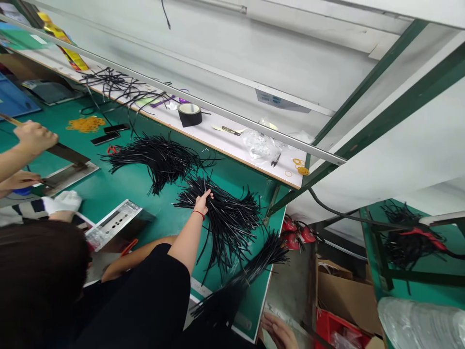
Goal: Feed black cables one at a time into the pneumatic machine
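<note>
Right hand (pixel 280 333) at 6 o'clock by the counter (pixel 138 182) edge, fingers released, holding nothing, just beside a cable bundle (pixel 250 271) at its 11 o'clock. Co-worker's hand (pixel 202 201) touches the cable pile (pixel 228 218) mid-counter. Tape roll (pixel 189 114) on the shelf at 12 o'clock.

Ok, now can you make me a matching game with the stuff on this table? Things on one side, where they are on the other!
Things:
1. round black tape roll
2. big heap of yellow rubber bands
3. red plastic crate

Places:
A. on the green table top
B. down low, right by the brown cardboard box
C. on the white shelf behind the table

Right pairs: 1-C, 2-A, 3-B.
</note>
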Demonstrator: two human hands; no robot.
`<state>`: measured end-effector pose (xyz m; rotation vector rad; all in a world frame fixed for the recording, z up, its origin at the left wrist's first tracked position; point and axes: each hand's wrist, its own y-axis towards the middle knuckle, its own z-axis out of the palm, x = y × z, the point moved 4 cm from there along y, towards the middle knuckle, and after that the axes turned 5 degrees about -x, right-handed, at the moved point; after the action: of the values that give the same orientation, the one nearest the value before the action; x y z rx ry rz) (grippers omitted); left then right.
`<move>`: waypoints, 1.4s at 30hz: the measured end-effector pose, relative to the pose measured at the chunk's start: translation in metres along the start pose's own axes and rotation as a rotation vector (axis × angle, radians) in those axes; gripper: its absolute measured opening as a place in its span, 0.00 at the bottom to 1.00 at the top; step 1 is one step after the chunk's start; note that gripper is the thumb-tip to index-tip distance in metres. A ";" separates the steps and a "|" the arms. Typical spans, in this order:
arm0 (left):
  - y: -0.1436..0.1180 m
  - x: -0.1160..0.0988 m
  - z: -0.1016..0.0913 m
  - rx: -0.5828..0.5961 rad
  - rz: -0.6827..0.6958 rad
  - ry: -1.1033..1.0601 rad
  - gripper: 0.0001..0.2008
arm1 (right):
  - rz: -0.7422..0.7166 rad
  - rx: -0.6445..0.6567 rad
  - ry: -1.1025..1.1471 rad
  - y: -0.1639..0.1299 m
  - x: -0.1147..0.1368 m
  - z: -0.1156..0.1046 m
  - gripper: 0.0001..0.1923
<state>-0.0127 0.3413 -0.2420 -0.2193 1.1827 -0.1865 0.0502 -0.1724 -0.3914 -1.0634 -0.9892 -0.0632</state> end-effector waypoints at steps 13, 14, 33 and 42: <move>-0.025 -0.005 0.009 0.037 0.159 0.024 0.14 | -0.056 -0.003 0.128 -0.003 0.008 0.008 0.32; -0.032 -0.012 0.011 0.040 0.203 0.015 0.17 | -0.049 -0.003 0.123 0.003 0.004 0.009 0.33; -0.234 -0.187 0.014 0.322 0.580 -0.037 0.25 | -0.506 0.331 0.208 0.014 0.233 0.072 0.30; -0.348 -0.116 0.019 0.330 0.505 0.223 0.19 | -0.973 1.144 -0.447 -0.097 0.310 0.164 0.45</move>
<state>-0.0474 0.0375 -0.0392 0.3988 1.3696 0.0421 0.0793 0.0228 -0.0858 0.5231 -1.5710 -0.0384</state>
